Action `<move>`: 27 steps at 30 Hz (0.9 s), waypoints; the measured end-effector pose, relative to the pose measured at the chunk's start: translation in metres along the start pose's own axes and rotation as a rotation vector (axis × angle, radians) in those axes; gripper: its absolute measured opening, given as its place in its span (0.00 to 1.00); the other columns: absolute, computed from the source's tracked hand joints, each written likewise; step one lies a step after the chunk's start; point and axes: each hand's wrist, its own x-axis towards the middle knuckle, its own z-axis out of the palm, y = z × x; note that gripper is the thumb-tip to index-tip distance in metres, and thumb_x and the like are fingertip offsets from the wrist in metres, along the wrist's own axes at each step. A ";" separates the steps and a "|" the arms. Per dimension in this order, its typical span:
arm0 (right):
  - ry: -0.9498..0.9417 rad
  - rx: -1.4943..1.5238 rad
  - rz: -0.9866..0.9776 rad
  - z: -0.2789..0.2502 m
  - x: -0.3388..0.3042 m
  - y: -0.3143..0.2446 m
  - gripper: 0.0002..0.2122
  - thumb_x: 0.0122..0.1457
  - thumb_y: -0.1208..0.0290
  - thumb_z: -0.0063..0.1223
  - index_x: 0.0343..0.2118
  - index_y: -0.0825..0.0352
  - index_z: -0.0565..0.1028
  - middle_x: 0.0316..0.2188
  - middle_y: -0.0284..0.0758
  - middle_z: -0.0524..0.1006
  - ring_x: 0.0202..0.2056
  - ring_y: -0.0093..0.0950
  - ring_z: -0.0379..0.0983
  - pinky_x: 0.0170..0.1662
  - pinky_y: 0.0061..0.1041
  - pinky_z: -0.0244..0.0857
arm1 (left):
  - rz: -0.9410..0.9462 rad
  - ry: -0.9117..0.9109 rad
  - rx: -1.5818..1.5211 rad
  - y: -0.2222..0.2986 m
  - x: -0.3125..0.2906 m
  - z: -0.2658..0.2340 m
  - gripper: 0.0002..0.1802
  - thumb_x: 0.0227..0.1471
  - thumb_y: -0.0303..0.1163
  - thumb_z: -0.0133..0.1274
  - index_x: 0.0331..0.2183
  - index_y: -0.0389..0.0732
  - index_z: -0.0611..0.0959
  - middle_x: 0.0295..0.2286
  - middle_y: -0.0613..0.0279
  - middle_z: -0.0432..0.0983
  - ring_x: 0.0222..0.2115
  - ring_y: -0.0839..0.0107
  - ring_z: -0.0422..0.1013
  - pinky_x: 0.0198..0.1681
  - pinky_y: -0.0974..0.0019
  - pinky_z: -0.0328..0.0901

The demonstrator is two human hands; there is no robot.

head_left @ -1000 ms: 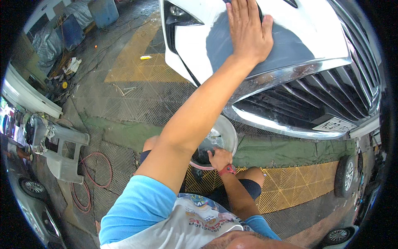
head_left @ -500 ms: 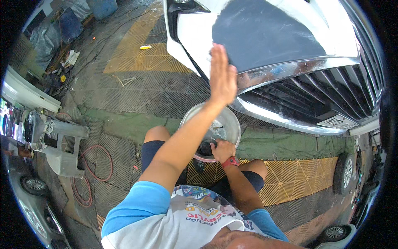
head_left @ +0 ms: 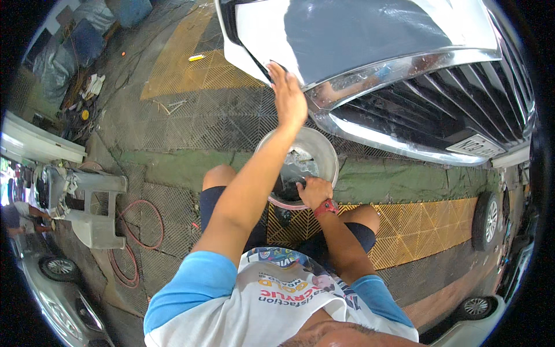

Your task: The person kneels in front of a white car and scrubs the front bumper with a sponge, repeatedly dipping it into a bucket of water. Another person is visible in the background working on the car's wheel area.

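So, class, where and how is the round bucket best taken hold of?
Probably by the rim of the bucket, coming from the right: its curved edge is bare there and the mouth faces up, while the left forearm crosses over its left side.

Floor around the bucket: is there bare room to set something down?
Yes: the green mat right of the bucket, between car and yellow tiles; also those tiles between right knee and wheel. Crowded: the bucket, with the right hand at its rim; and left, stool beside hose.
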 end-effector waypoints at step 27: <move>0.117 0.108 -0.051 0.006 -0.006 0.006 0.18 0.66 0.52 0.55 0.42 0.65 0.84 0.32 0.43 0.86 0.38 0.42 0.85 0.42 0.43 0.78 | 0.380 -0.181 -0.041 0.032 0.029 -0.048 0.17 0.50 0.35 0.77 0.33 0.36 0.86 0.28 0.67 0.82 0.30 0.79 0.73 0.38 0.72 0.68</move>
